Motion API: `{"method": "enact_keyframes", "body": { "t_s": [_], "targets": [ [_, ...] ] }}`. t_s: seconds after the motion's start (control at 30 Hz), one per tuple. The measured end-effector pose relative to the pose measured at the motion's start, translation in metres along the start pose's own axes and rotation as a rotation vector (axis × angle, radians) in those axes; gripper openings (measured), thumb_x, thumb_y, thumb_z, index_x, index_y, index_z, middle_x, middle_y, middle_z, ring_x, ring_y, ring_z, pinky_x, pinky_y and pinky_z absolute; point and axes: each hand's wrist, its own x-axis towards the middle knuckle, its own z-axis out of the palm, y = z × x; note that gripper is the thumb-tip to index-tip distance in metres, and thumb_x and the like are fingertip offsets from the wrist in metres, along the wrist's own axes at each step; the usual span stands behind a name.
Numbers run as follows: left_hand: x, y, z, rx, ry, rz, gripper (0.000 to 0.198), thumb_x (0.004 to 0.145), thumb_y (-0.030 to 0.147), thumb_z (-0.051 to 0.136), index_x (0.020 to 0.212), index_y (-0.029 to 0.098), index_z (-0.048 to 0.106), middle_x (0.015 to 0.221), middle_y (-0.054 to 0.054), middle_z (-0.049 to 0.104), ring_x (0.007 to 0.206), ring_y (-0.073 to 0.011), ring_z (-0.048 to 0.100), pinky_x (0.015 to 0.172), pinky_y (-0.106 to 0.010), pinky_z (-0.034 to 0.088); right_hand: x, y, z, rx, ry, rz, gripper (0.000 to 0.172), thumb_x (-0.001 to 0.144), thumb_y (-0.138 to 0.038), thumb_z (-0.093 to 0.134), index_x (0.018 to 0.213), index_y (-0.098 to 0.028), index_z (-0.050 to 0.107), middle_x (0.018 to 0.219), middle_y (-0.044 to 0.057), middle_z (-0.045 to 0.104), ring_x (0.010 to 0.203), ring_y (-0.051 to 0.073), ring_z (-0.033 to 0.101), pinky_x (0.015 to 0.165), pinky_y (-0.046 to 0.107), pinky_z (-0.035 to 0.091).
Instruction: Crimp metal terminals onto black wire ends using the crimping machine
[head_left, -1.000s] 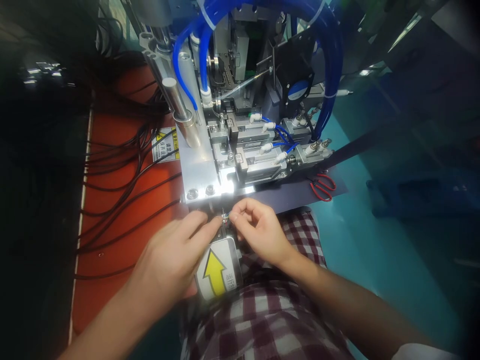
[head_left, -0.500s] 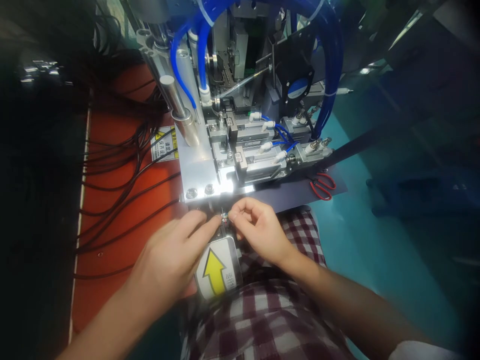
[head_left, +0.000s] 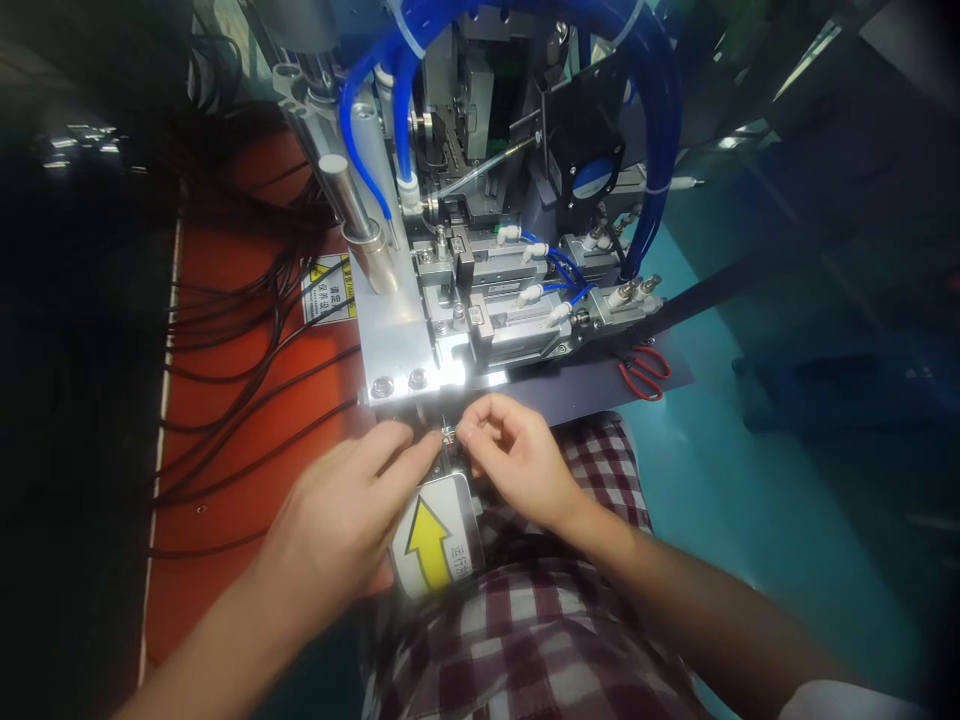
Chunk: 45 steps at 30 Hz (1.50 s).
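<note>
Between the tips of my two hands sits a tiny metallic part with coloured specks, too small for me to name. My left hand is closed, its thumb tip touching the left side of this part. From the right, my right hand pinches thumb and forefinger together at its edge; what lies between those fingertips is hidden. Just below is a white plate with a yellow arrow, partly covered by my left hand. Above my fingers ends the silver metal plate of a machine.
Pneumatic cylinders with white fittings stand beyond my hands, under thick blue hoses. Red-handled scissors or snips lie on a dark board to the right. Black cables cross the orange surface at left.
Both hands hold the same pose at the small part. The view has shifted very slightly; nothing else has visibly moved.
</note>
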Motion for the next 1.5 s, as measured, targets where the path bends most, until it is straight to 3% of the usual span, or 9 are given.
{"method": "enact_keyframes", "body": {
  "t_s": [0.73, 1.0, 1.33, 1.5],
  "targets": [
    [-0.0030, -0.0022, 0.0018, -0.021, -0.006, -0.025, 0.044, 0.084, 0.005, 0.044, 0.125, 0.014, 0.057, 0.098, -0.009, 0.061, 0.077, -0.0192, 0.060, 0.060, -0.030, 0.046, 0.0000, 0.0095, -0.0013, -0.130, 0.014, -0.185, 0.012, 0.091, -0.025, 0.057, 0.080, -0.021, 0.055, 0.066, -0.004, 0.053, 0.056, 0.012, 0.053, 0.057, 0.026, 0.045],
    [-0.0045, -0.0011, 0.0043, -0.040, 0.030, -0.050, 0.038, 0.090, 0.004, 0.046, 0.125, 0.014, 0.057, 0.099, -0.008, 0.060, 0.079, -0.0175, 0.060, 0.065, -0.028, 0.046, -0.0027, 0.0086, 0.0016, -0.029, -0.004, -0.069, 0.011, 0.092, -0.027, 0.057, 0.083, -0.021, 0.055, 0.054, -0.006, 0.054, 0.050, 0.012, 0.057, 0.052, 0.024, 0.043],
    [-0.0031, -0.0005, 0.0034, -0.023, 0.013, -0.045, 0.037, 0.091, 0.004, 0.045, 0.125, 0.014, 0.057, 0.097, -0.008, 0.059, 0.077, -0.0173, 0.058, 0.064, -0.029, 0.046, -0.0007, 0.0070, 0.0011, -0.044, -0.007, -0.072, 0.011, 0.091, -0.025, 0.058, 0.082, -0.020, 0.054, 0.054, -0.006, 0.054, 0.050, 0.012, 0.057, 0.051, 0.024, 0.043],
    [0.0005, -0.0010, 0.0009, -0.018, 0.008, 0.001, 0.037, 0.088, 0.005, 0.045, 0.122, 0.010, 0.058, 0.097, -0.010, 0.060, 0.076, -0.0188, 0.060, 0.059, -0.029, 0.047, -0.0014, 0.0102, 0.0003, -0.116, 0.032, -0.187, 0.012, 0.092, -0.024, 0.057, 0.080, -0.020, 0.055, 0.059, -0.005, 0.054, 0.052, 0.011, 0.056, 0.055, 0.025, 0.045]
  ]
}}
